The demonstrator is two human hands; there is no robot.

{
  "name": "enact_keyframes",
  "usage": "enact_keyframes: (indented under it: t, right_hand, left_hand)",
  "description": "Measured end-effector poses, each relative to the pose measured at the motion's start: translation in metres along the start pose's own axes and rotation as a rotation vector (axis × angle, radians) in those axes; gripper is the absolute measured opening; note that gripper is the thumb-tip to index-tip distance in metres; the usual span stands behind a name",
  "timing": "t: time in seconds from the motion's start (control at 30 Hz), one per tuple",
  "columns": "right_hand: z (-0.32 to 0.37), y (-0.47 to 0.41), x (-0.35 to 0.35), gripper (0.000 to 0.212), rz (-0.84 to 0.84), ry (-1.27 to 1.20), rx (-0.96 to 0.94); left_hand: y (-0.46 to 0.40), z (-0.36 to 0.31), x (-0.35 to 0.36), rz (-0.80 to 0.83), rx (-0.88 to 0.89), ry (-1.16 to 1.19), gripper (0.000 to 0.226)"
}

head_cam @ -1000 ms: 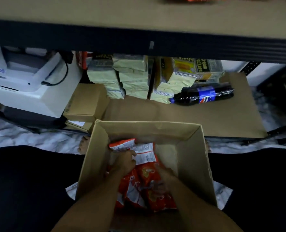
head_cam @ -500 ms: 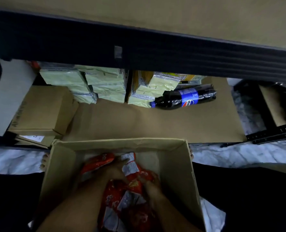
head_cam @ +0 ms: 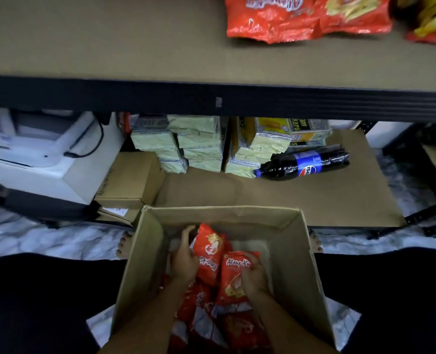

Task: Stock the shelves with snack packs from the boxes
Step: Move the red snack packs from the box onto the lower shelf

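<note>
Head view: left hand (head_cam: 185, 261) fingers curled round one red snack pack (head_cam: 210, 254), right hand (head_cam: 253, 277) gripping another (head_cam: 234, 279) — both inside the cardboard box (head_cam: 301, 272). More packs fill the box; above it, the upper shelf (head_cam: 109, 42) holds a few orange bags (head_cam: 306, 16) — stocking looks barely begun. Beyond the box, a Pepsi bottle (head_cam: 303, 166); pack lettering blurred.

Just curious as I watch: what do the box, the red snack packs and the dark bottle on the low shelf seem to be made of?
The box looks like plain brown cardboard, matte, with creased top edges. The red snack packs seem to be thin glossy plastic film: they crinkle and catch light where the hands grip them. The bottle is probably clear plastic holding a dark drink, with shiny highlights and a blue wrap label.
</note>
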State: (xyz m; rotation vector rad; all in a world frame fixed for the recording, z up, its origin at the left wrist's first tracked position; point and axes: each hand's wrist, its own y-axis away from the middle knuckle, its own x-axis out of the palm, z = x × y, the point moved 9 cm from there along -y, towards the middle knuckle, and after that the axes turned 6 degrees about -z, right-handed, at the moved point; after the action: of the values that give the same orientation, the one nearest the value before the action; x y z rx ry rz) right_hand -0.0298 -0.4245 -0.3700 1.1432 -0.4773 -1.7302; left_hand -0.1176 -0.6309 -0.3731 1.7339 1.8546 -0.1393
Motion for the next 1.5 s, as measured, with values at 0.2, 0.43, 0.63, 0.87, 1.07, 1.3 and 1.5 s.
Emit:
enact_keyframes:
  t: [0.2, 0.43, 0.63, 0.87, 1.07, 1.3, 1.5]
  right_hand:
    - [0.02, 0.023, 0.002, 0.047, -0.042, -0.112, -0.155]
    - [0.045, 0.055, 0.0, 0.052, -0.014, -0.232, -0.3]
    - [0.081, 0.09, -0.026, 0.06, -0.06, -0.307, -0.463]
    - [0.125, 0.164, -0.055, 0.057, 0.032, -0.48, -0.63]
    - [0.192, 0.252, -0.078, 0.055, 0.15, -0.511, -0.863]
    - [0.264, 0.33, -0.115, 0.06, 0.063, -0.51, -1.175]
    - [0.308, 0.369, -0.158, 0.065, -0.254, -0.604, -1.407]
  left_hand:
    - [0.024, 0.012, -0.034, -0.031, -0.118, 0.077, 0.047]
    - [0.07, -0.027, -0.069, 0.035, -0.256, 0.307, 0.032]
    - [0.088, -0.078, -0.098, 0.085, -0.11, 0.304, 0.048]
    - [0.13, -0.157, -0.147, 0.001, 0.23, 0.304, 0.072]
    - [0.158, -0.231, -0.238, -0.364, 0.395, 0.604, 0.05]
    - [0.168, -0.32, -0.319, -0.494, 0.711, 0.632, 0.028]
    - [0.137, -0.371, -0.381, -0.659, 0.706, 0.414, 0.027]
